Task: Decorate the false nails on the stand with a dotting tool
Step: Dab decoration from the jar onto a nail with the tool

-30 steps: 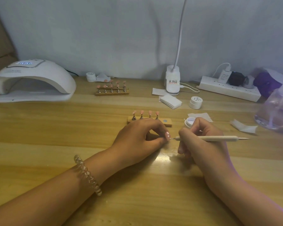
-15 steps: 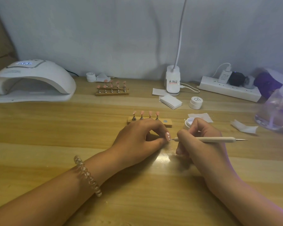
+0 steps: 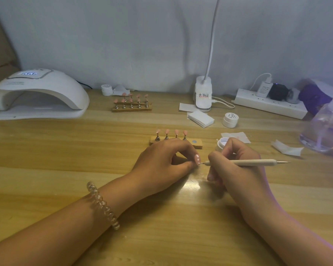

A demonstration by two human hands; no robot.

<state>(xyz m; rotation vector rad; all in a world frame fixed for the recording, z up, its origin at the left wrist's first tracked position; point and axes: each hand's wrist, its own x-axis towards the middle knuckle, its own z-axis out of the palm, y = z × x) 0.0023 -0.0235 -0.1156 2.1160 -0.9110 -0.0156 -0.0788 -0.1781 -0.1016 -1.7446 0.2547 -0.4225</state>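
Left hand: the left hand (image 3: 165, 162) rests on the desk (image 3: 65, 150), thumb and forefinger pinching a single false nail (image 3: 197, 159).
False nail: pink, with white dots on its face; held in front of the near stand (image 3: 176, 141) and apart from it.
Right hand: the right hand (image 3: 236, 169) grips the dotting tool (image 3: 252, 162) in a pen hold, fingers curled round the shaft.
Dotting tool: pale shaft, lying nearly level; its left tip meets the lower edge of the false nail, and its other metal tip points right.
Near stand: wooden bar just behind the left hand; four pink nails stand upright on metal holders; a round grey disc shows at its right end.
Gel pot: open white gel pot (image 3: 222, 143) just behind the right hand, partly hidden by the fingers.
Far stand: the far stand (image 3: 132, 104), a second wooden bar carrying pink nails, sits near the wall.
Nail lamp: white nail lamp (image 3: 37, 95) at the back left, display lit.
Back right: closed white jar (image 3: 230, 120), stack of wipes (image 3: 200, 119), clip lamp (image 3: 203, 96), power strip (image 3: 269, 104).
Left wrist: clear coil bracelet (image 3: 103, 205).
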